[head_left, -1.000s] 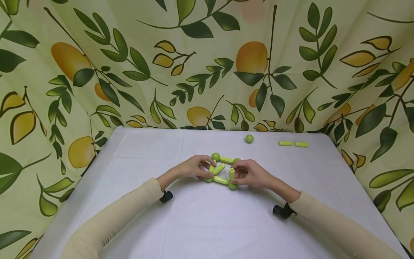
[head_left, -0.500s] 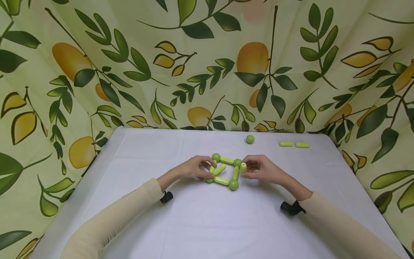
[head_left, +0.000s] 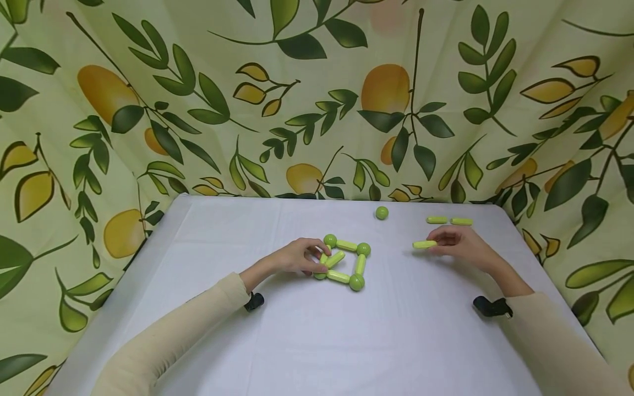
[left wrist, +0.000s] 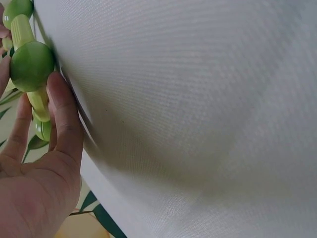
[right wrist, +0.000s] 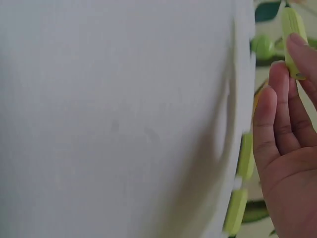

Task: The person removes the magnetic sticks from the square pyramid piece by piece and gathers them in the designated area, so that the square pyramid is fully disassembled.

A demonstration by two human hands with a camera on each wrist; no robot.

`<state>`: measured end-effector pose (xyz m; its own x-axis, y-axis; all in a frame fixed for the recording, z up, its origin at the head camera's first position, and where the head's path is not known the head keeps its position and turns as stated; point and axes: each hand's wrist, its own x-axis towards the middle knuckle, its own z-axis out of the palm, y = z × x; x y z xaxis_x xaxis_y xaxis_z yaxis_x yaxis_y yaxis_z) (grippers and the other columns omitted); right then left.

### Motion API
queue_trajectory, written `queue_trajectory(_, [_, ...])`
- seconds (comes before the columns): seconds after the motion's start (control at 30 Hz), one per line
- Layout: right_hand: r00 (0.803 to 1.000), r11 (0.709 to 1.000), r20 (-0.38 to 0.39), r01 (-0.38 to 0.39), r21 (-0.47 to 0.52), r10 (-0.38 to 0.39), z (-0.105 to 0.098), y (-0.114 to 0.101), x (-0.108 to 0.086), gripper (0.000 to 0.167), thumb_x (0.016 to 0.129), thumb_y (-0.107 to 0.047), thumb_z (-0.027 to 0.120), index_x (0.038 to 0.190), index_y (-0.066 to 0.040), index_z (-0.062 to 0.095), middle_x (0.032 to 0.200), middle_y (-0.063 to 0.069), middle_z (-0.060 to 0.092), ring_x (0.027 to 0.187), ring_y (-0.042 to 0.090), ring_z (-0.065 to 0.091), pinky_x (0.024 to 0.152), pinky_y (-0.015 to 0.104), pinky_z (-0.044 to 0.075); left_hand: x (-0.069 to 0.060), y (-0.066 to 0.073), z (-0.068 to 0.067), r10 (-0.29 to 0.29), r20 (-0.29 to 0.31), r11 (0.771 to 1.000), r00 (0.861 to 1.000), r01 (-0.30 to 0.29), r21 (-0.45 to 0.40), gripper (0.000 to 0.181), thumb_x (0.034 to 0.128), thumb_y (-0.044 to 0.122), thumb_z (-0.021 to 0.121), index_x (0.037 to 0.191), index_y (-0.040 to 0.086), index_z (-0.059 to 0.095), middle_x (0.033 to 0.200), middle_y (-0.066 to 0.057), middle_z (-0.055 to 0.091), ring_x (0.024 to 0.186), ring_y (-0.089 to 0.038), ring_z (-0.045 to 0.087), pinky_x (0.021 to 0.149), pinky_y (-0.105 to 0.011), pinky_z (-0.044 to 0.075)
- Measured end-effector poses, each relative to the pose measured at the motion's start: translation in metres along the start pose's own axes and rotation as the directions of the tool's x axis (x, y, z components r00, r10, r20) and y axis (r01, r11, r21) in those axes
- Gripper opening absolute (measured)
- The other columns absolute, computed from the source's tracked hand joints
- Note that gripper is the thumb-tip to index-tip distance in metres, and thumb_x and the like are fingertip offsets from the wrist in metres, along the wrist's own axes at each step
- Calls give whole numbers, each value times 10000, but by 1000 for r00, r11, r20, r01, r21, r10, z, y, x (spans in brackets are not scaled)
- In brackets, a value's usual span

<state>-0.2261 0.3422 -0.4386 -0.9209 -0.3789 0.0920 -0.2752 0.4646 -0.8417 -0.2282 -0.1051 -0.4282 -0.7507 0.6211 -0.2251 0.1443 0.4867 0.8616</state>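
The four-ball square (head_left: 338,276) looks closed, left grip (head_left: 299,257) pinching its eight-o'clock ball (left wrist: 32,67), right grip (head_left: 459,243) pinching a loose rod (head_left: 423,244), two more rods (head_left: 437,220) and a spare ball (head_left: 382,213) unjoined towards two o'clock.

From where I stand, the left hand (head_left: 299,256) partly hides a corner ball (head_left: 320,274) and the left-side stick (head_left: 324,258). Up close, the right hand (right wrist: 292,153) is cut off at the right; a green ball (right wrist: 262,46) blurs.

rods (head_left: 424,245): lime | balls (head_left: 356,282): green | tablecloth (head_left: 317,341): white | curtain (head_left: 317,71): leafy print | sleeves (head_left: 173,333): probably beige
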Motion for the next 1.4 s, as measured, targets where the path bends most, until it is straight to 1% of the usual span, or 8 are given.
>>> queue_trajectory(0.1, [997,998,-59,-42,-39,39,-15,14,-3,288,871,-103,827,1101,24,710,1060,160,665,871,145,657,720,233,556,0,-1,0,3,2,1000,1000,-3,0,344,889,95,812,1199,76,665,1083,-98,619,714,-188,664,643,-315,576])
queue_trajectory(0.27, [987,985,-108,-128,-114,116,-34,31,-4,336,892,-141,816,1141,40,684,1094,185,655,896,88,626,720,205,530,1,-2,0,0,7,1000,1000,0,7,357,892,115,813,1215,82,664,1098,-92,616,758,-176,667,658,-311,579])
queue_trajectory(0.37, [980,972,-128,-173,-158,153,-40,35,0,349,899,-175,812,1154,26,684,1110,184,658,898,82,609,707,215,519,1,-2,0,6,10,1000,1000,-6,3,354,895,110,810,1215,78,663,1103,-97,619,755,-181,671,658,-316,581])
queue_trajectory(0.5, [971,962,-149,-213,-171,188,-43,35,4,372,900,-197,814,1169,25,683,1136,190,656,903,97,601,684,251,513,1,-2,0,21,16,1000,1000,-21,-8,353,896,97,806,1215,63,658,1099,-105,621,751,-180,671,649,-324,583])
queue_trajectory(0.63, [972,961,-155,-206,-184,179,-43,33,6,371,899,-181,815,1167,41,686,1144,207,651,898,92,595,678,244,517,1,-2,1,17,18,1000,1000,-16,-15,357,891,95,810,1215,70,661,1103,-103,623,756,-178,675,650,-328,585])
queue_trajectory(0.83, [975,965,-160,-181,-190,151,-43,36,8,338,900,-144,810,1150,54,698,1140,230,649,885,70,594,694,200,515,1,-1,0,9,14,1000,1000,-9,2,360,891,98,811,1218,79,661,1097,-90,625,749,-175,673,645,-316,579])
queue_trajectory(1.23, [974,961,-165,-185,-205,153,-43,36,9,331,897,-127,809,1147,58,698,1124,229,655,872,88,596,698,177,511,1,-2,-1,4,6,1000,1000,-4,4,359,890,95,811,1216,85,663,1089,-89,618,740,-171,662,644,-314,574])
queue_trajectory(1.4, [975,962,-170,-179,-206,145,-44,36,5,352,894,-116,810,1168,67,689,1119,242,664,867,53,605,691,173,512,1,-3,0,-2,6,1000,1000,2,0,356,892,101,810,1216,85,663,1092,-92,619,747,-169,663,646,-318,578])
